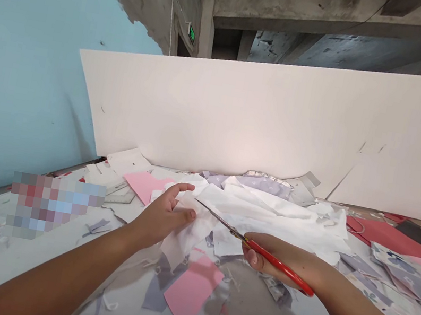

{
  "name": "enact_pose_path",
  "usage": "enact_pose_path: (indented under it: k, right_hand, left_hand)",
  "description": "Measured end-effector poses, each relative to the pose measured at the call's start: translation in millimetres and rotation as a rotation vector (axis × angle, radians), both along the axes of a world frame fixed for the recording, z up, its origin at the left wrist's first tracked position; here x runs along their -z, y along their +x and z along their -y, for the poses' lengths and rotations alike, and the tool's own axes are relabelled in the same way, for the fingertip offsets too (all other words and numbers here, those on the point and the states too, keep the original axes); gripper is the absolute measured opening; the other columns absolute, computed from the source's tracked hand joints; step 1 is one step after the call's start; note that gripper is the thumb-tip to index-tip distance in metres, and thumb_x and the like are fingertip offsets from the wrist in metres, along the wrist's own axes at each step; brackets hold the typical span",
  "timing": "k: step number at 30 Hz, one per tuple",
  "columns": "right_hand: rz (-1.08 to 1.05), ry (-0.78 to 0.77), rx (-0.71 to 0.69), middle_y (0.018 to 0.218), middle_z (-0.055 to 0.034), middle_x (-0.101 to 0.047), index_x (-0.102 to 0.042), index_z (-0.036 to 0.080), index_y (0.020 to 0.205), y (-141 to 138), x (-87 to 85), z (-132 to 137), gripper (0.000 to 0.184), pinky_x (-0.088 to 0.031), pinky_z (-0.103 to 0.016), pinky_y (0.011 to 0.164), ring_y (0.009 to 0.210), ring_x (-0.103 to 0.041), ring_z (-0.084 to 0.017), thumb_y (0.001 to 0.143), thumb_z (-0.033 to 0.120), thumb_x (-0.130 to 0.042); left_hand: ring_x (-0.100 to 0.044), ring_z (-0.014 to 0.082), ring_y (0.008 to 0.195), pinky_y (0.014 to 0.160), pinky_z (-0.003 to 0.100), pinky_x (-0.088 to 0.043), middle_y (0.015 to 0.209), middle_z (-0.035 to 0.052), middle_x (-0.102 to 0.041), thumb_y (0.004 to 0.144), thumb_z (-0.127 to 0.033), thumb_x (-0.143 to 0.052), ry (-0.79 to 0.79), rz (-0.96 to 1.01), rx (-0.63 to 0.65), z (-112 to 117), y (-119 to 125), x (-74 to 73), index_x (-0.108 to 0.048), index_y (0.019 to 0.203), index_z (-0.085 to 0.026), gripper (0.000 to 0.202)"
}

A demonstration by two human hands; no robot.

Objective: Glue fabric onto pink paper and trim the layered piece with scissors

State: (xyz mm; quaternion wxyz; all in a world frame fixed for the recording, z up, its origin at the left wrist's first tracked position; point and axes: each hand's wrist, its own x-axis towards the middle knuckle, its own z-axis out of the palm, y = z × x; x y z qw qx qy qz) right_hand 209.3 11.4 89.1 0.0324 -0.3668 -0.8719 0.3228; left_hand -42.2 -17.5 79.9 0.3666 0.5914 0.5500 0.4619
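Note:
My right hand (274,257) grips a pair of red-handled scissors (277,265). Their metal blades point left and look nearly closed, the tip lying between my left thumb and index finger. My left hand (171,213) has its thumb on a thin white cloth (183,236), which hangs below it to a pointed corner. The left index finger stretches out above the thumb; the other fingers are hidden. Behind both hands spreads a larger crumpled white cloth (266,210). A pink rectangular piece (194,289) lies below, in front of my hands.
Scraps litter the white work surface (54,271). Another pink piece (145,184) lies at the left, and patterned pieces (407,282) with a red sheet (387,235) at the right. A white board (240,125) stands along the back; a blue wall (27,68) is at left. One patch is pixelated.

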Motion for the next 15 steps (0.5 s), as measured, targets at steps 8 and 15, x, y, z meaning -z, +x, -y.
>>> enact_pose_path:
  k: [8, 15]
  right_hand:
    - [0.011, -0.016, 0.011, 0.067, 0.0018, -0.033, -0.035, 0.019, 0.069, -1.1, -0.2, 1.6, 0.046, -0.023, -0.022, 0.046, 0.055, -0.026, -0.010, 0.075, 0.064, -0.028]
    - [-0.011, -0.023, 0.057, 0.061, 0.0040, -0.030, -0.034, 0.020, 0.065, -2.7, -1.6, 4.0, 0.046, -0.022, -0.021, 0.046, 0.050, -0.025, -0.009, 0.074, 0.064, -0.033]
  left_hand:
    - [-0.039, 0.0268, 0.115, 0.082, 0.035, -0.040, 0.110, 0.0097, -0.053, 0.066, -0.040, -0.061, -0.034, -0.002, 0.036, 2.7, 6.2, 1.1, -0.042, 0.118, -0.030, 0.056]
    - [-0.015, 0.0291, 0.129, 0.090, 0.043, -0.032, 0.124, 0.0119, -0.045, 0.065, -0.043, -0.063, -0.046, -0.006, -0.006, 4.1, 9.3, 0.1, -0.045, 0.115, -0.030, 0.055]
